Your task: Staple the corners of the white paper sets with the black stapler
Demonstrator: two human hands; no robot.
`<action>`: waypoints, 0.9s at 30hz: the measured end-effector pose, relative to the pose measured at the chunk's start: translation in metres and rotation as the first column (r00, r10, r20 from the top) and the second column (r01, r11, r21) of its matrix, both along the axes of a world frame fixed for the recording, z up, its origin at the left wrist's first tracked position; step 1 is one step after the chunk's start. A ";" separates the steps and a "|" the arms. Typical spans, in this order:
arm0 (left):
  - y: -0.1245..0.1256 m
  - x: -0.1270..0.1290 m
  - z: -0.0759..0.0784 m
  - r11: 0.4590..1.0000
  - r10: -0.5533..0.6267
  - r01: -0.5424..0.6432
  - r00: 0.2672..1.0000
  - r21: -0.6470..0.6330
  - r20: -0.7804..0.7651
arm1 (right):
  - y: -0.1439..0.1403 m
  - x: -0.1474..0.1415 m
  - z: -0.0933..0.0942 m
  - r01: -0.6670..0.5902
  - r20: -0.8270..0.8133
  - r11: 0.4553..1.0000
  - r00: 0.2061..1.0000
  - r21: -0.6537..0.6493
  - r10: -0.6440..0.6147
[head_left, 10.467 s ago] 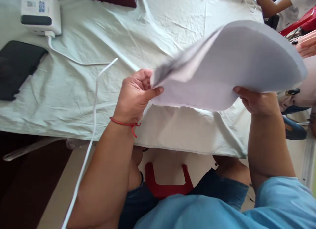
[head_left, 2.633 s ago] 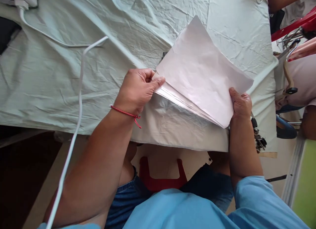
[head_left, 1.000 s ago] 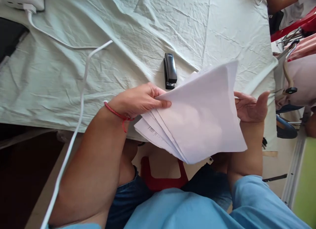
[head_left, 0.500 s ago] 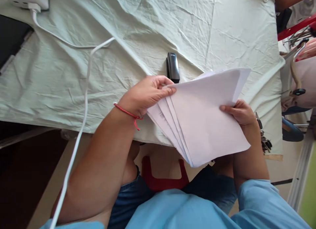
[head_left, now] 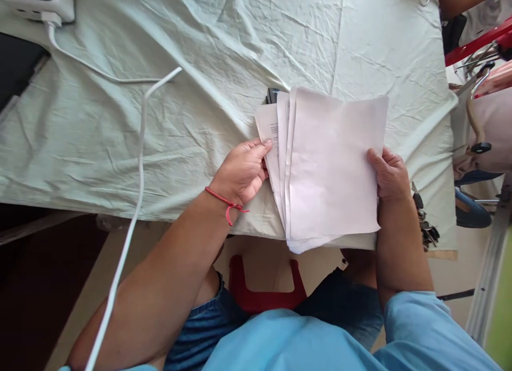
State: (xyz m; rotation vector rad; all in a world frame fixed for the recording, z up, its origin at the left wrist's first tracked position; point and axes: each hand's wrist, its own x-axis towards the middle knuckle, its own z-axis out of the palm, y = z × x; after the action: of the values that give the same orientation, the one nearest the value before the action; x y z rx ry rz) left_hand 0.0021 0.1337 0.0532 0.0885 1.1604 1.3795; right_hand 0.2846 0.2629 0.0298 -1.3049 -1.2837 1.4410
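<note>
Several loose sheets of paper (head_left: 334, 163) are spread between my hands like a fan, over the table's front edge. The top sheet is blank; printed text shows on a lower one at the left. My left hand (head_left: 246, 166) pinches the left edge of the lower sheets between thumb and fingers. At the right edge, my right hand (head_left: 390, 171) grips the stack, thumb on top and fingers mostly underneath. Beyond the papers, a black stapler (head_left: 272, 95) lies on the cloth, largely covered by the sheets.
A pale green cloth (head_left: 208, 104) covers the table. A white cable (head_left: 140, 163) runs from a white box (head_left: 40, 3) at the far left past my left arm. Keys (head_left: 428, 227) lie by the right edge. Another person's arm (head_left: 464, 0) shows at the top right.
The papers have turned more upright and now hide most of the stapler. My left hand has shifted down along their left edge, and the lower sheets are fanned out further left.
</note>
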 end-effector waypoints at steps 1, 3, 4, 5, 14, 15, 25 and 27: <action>0.001 0.001 0.001 1.000 0.030 -0.030 1.000 0.000 0.004 | 0.000 -0.001 0.001 0.003 -0.009 0.999 1.000 0.050 -0.003; 0.003 0.001 0.002 0.997 0.077 -0.077 0.997 -0.008 0.021 | 0.001 -0.003 0.003 0.021 -0.026 0.993 0.999 0.118 -0.018; 0.004 0.001 0.003 0.996 0.093 -0.093 0.995 -0.013 0.034 | 0.000 -0.003 0.004 0.029 -0.032 0.990 0.999 0.135 -0.025; 0.005 0.002 0.003 0.994 0.105 -0.104 0.993 -0.015 0.047 | 0.000 -0.003 0.005 0.031 -0.035 0.989 0.999 0.145 -0.027; 0.003 0.007 -0.001 0.990 0.107 -0.108 0.994 0.091 0.013 | -0.007 -0.002 0.008 0.017 -0.017 0.990 1.000 0.137 -0.015; 0.002 0.008 -0.002 0.989 0.105 -0.106 0.994 0.107 0.017 | -0.007 -0.002 0.009 0.019 -0.016 0.990 1.000 0.138 -0.017; -0.001 0.013 -0.002 0.982 0.088 -0.088 0.996 0.170 0.005 | -0.010 -0.006 0.011 0.000 -0.016 0.992 1.000 0.124 0.002; -0.001 0.013 -0.003 0.984 0.068 -0.067 0.998 0.168 0.000 | -0.010 -0.007 0.012 -0.014 -0.021 0.993 1.000 0.121 0.016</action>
State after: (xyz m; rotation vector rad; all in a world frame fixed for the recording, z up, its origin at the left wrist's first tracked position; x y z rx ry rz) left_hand 0.0150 0.1322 0.0503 0.1748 1.0590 1.5372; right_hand 0.2777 0.2524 0.0414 -1.1984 -1.3477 1.3621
